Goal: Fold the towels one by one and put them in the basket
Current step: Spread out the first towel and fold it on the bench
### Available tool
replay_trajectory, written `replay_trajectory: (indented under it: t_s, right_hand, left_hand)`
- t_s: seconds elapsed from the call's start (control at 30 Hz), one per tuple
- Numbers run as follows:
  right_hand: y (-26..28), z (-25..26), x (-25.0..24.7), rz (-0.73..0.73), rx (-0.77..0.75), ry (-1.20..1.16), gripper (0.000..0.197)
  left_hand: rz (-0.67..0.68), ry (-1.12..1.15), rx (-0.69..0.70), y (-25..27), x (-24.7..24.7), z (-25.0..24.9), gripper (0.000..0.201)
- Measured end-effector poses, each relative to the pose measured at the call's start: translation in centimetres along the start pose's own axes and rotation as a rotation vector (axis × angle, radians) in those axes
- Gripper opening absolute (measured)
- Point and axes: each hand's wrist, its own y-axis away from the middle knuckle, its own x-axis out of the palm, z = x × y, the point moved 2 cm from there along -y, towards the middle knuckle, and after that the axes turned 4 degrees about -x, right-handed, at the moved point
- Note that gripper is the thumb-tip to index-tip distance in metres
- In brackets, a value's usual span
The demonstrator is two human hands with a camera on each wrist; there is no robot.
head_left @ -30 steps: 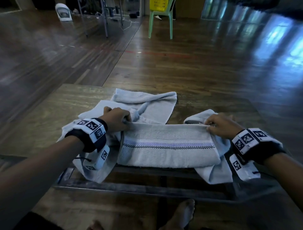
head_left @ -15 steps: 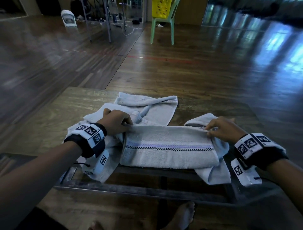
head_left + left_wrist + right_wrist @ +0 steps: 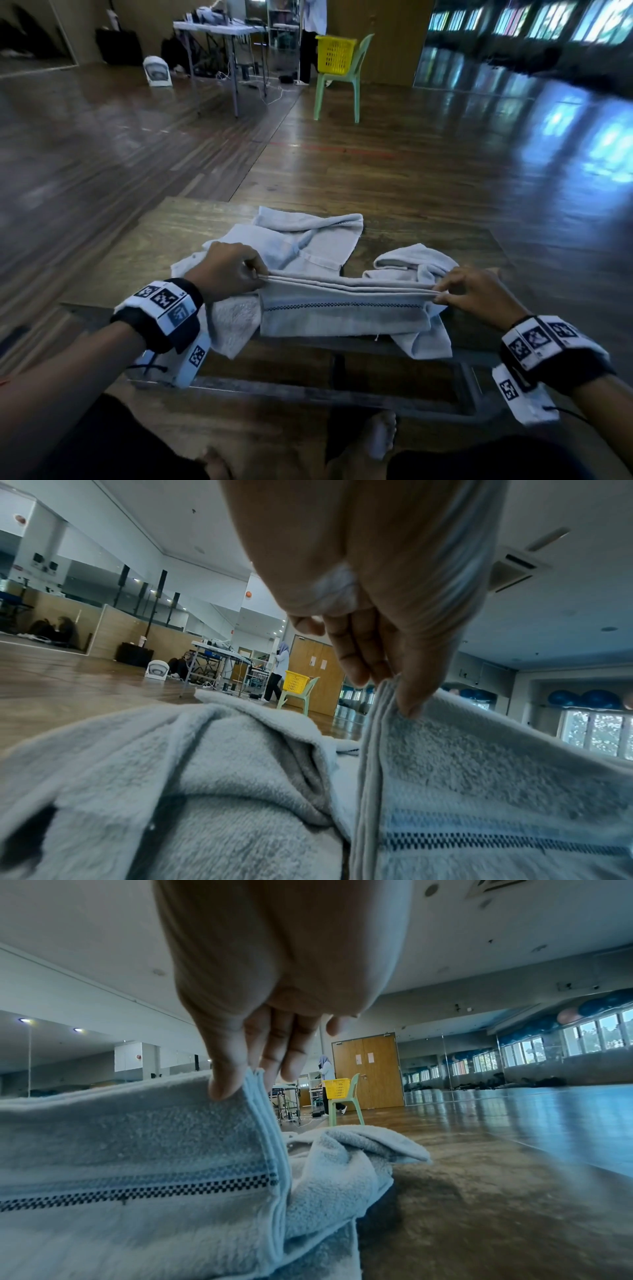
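Grey terry: folded towel [image 3: 344, 315] with dark checked stripe, lifted at its far layered edge, near edge at near side of counter [image 3: 144, 246]. Left hand [image 3: 226, 270] fingers [image 3: 356, 666] clamped on left corner; right hand [image 3: 479, 294] fingers [image 3: 226, 1074] clamped on right corner. Lying over loose towels [image 3: 308, 240], crumpled, spread left, far and right beneath. Yellow basket [image 3: 335, 54] on green chair [image 3: 346, 89], well apart, far across wooden floor [image 3: 411, 164].
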Motion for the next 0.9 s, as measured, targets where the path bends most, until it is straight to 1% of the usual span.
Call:
replay_trajectory:
  t_s: [0.23,0.33,0.43,0.5,0.57,0.6,0.63,0.7,0.8,0.83,0.9]
  right_hand:
    - [2.3,1.6,-2.5,-0.080,-0.041,0.041,0.016]
    - [3.1,2.3,-3.3,-0.134,-0.032,0.039,0.016]
    - [4.0,3.2,-3.7,-0.163,-0.047,0.044,0.014]
    - [4.4,3.5,-4.0,-0.167,-0.042,0.060,0.013]
    - [4.5,3.4,-4.2,-0.156,-0.013,0.083,0.014]
    - [4.5,3.3,-4.3,-0.149,-0.004,0.073,0.017]
    - [4.6,3.1,-4.3,-0.145,-0.006,0.055,0.020]
    - [4.5,3.1,-4.3,-0.150,-0.032,-0.003,0.025]
    - [4.7,3.3,-4.0,-0.140,-0.051,-0.063,0.039]
    - [4.8,3.4,-3.9,-0.136,-0.066,-0.060,0.040]
    - [5.0,3.4,-3.5,-0.117,-0.100,-0.045,0.033]
  left_hand:
    - [-0.040,0.130,0.029,2.4,-2.4,-1.3,0.014]
    - [-0.058,0.184,0.056,3.1,-3.1,-2.0,0.018]
    - [-0.059,0.200,0.079,3.7,-3.7,-2.5,0.021]
    - [-0.052,0.170,0.088,4.0,-4.1,-2.7,0.022]
    - [-0.033,0.124,0.088,4.1,-4.5,-3.1,0.015]
    - [-0.023,0.107,0.082,4.1,-4.5,-3.1,0.008]
    - [-0.016,0.097,0.070,4.0,-4.6,-3.0,0.007]
    - [-0.001,0.099,0.048,3.8,-4.5,-2.7,0.006]
    - [0.059,0.135,0.034,3.5,-4.1,-1.9,0.005]
    - [0.072,0.146,0.021,3.4,-3.8,-1.6,0.006]
    - [0.069,0.155,0.007,3.2,-3.1,-0.9,0.008]
